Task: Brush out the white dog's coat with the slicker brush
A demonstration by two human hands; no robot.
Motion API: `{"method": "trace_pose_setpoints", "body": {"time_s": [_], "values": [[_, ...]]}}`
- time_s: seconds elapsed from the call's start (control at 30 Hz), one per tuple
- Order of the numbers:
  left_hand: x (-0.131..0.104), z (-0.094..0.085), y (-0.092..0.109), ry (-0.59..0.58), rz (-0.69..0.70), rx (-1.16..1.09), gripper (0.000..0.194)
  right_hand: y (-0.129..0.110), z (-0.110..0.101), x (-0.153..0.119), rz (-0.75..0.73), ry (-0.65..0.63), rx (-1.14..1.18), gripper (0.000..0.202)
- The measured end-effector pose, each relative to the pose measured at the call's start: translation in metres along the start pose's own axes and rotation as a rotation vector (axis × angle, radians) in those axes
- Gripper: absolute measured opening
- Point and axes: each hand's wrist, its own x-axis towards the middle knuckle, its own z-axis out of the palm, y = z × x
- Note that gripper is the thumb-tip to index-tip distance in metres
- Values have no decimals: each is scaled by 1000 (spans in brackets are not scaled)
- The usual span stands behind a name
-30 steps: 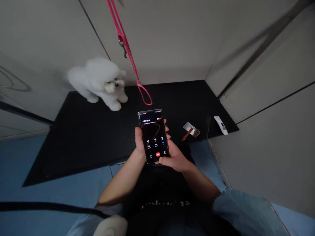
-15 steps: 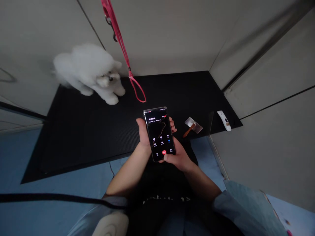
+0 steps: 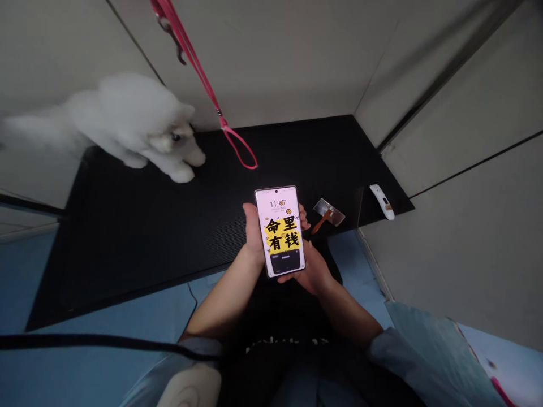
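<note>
A smartphone (image 3: 282,232) with a lit lock screen, showing a clock and large characters on yellow, is held over the near edge of the black table. My left hand (image 3: 253,227) grips it, thumb along the left side and fingertips showing past the right edge. At its lower right corner, my right hand (image 3: 314,267) also holds the phone, with fingers under the bottom edge. To the right of the phone a slicker brush (image 3: 330,213) with a brown handle lies on the table. Beyond it rests a white hair clipper (image 3: 382,202).
A fluffy white dog (image 3: 139,124) stands at the left end of the black table (image 3: 139,237). A pink grooming loop (image 3: 240,147) hangs over the table's back. Pale walls (image 3: 288,62) enclose the back and right. A black cable (image 3: 106,341) crosses the lower left.
The phone's screen has gone from a dark call display to a bright lock screen. My right thumb has moved off the screen. The dog has lowered its head and appears further left.
</note>
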Motion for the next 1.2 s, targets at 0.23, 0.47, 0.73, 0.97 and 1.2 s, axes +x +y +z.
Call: {"method": "trace_pose_setpoints", "body": {"time_s": [0.23,0.47,0.73,0.97,1.2], "values": [[5,-4,-9,10,-54,-11,101,-5,2,-6,-73,51,-167,55],[6,-4,-11,28,-34,18,104,-11,4,-9,-68,76,-314,47],[5,-1,-10,27,-42,48,101,-9,4,-10,-76,46,-258,53],[5,-6,-12,34,-27,56,99,-5,0,-10,-85,31,-125,62],[7,-25,-11,61,-166,128,102,-9,-9,-9,-13,-42,90,57]]}}
